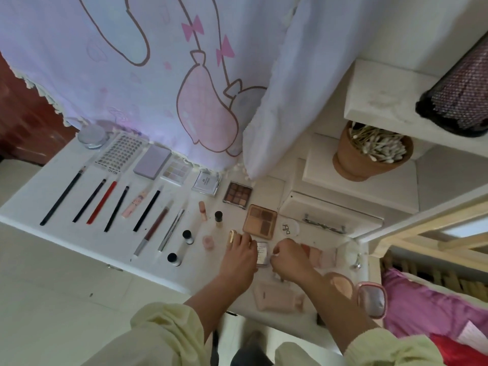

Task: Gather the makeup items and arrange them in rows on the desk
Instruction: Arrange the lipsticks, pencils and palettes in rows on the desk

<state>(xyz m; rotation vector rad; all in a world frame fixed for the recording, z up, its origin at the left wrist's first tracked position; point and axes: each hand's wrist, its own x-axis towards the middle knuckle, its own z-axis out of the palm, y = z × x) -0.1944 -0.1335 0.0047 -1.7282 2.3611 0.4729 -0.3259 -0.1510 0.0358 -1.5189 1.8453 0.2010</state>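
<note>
Both hands meet at about six o'clock on the white desk (34, 202): the left hand (239, 257) has bent fingers closed against the left side of a small square clear case (262, 253), and the right hand (289, 258) is curled, its fingertips pinching the case's right edge, so the case sits between them just above the desk surface. Rows are largely laid out, with long black and red pencils (63, 196) from nine to ten o'clock and palettes along the twelve o'clock side, including a tan four-pan eyeshadow palette (260, 221) just beyond the case. A short gold tube (231, 236) lies touching the left hand's fingertips at its eleven o'clock. It looks likely to roll out of line if that hand shifts while setting the case down. Small black-capped bottles (187, 236) stand upright at nine o'clock of the left hand, and a sweep of the wrist or sleeve could topple them. At five o'clock a soft pink pouch (277, 297) lies under the right forearm near the desk's edge, where a drag of the arm might push it off
</note>
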